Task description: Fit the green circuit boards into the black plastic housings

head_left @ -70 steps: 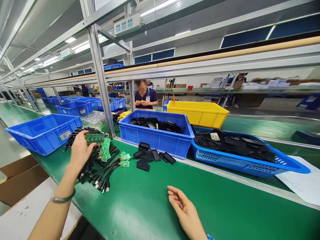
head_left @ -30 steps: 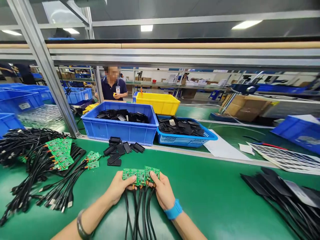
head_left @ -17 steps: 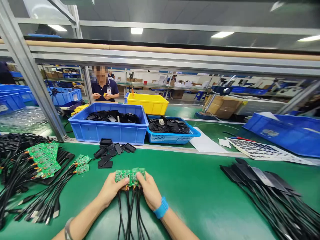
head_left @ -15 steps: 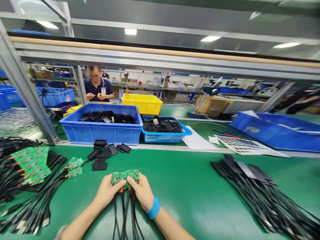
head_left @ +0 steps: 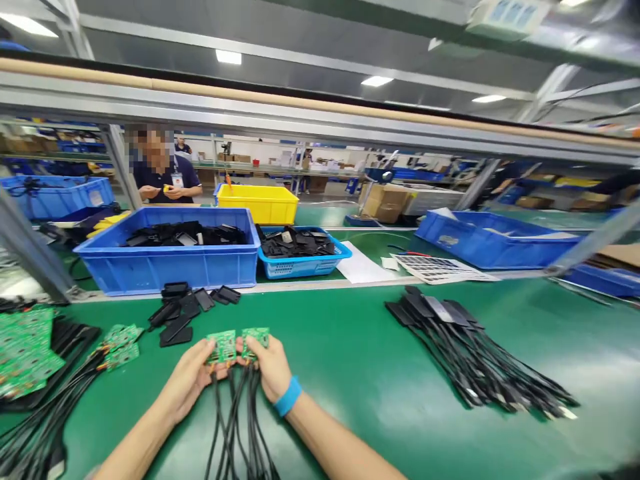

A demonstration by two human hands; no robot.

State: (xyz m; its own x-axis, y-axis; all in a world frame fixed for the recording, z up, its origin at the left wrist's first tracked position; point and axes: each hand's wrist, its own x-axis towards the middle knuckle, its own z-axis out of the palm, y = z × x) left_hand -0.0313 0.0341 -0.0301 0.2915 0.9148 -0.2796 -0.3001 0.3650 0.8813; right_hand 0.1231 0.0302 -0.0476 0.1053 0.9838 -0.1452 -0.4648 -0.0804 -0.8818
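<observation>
My left hand (head_left: 200, 363) is closed on green circuit boards (head_left: 223, 347) with black cables hanging from them. Close beside it, my right hand (head_left: 267, 357), with a blue band at the wrist, grips another group of green circuit boards (head_left: 256, 339), cables hanging below. A narrow gap parts the two groups. Black cables (head_left: 240, 420) run down from both toward me. Left of my hands lie more cabled boards (head_left: 120, 340) and a larger pile of green boards (head_left: 27, 353). Loose black plastic cases (head_left: 180, 313) lie just beyond my left hand.
A blue bin (head_left: 175, 267) and a light-blue basket (head_left: 300, 267) hold black parts behind the work surface. Cables with black cases (head_left: 445, 333) lie at right. A yellow bin (head_left: 257, 203), white sheets (head_left: 367, 267) and another blue bin (head_left: 490, 237) stand farther back. A person (head_left: 163, 173) stands across.
The boards, held together in both hands before, are now parted into two groups, one in each hand. The camera view has turned to the right.
</observation>
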